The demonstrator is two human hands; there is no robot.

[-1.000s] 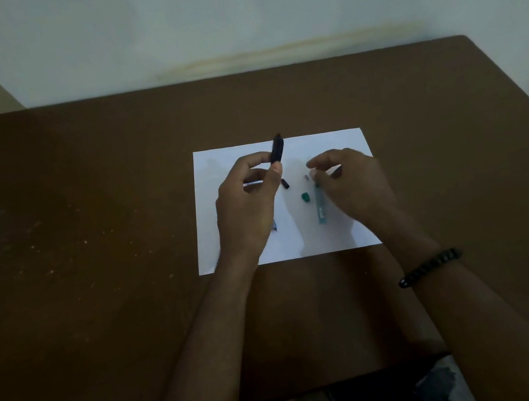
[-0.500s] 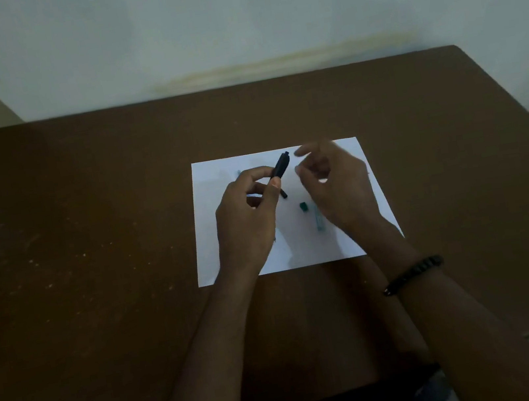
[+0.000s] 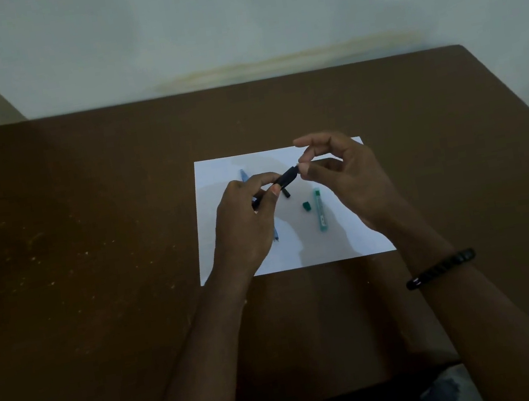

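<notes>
Brown table [image 3: 87, 228], pale wall [image 3: 227, 15], dim light

The right grip [image 3: 354, 182] has lifted off the paper beside the green tube [image 3: 320, 209] and crossed to the black pen [image 3: 286, 178], thumb tip now at its upper end. The left grip [image 3: 245, 217] has tipped that pen from near upright to slanting rightward.

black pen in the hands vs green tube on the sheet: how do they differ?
Colour: the black pen is opaque and dark; the green tube looks translucent.
Pose: the black pen is held tilted above the paper, gripped by the left hand, with the right hand pinching at its upper end; the green tube lies flat on the paper, untouched.
Both are slim sticks.
</notes>
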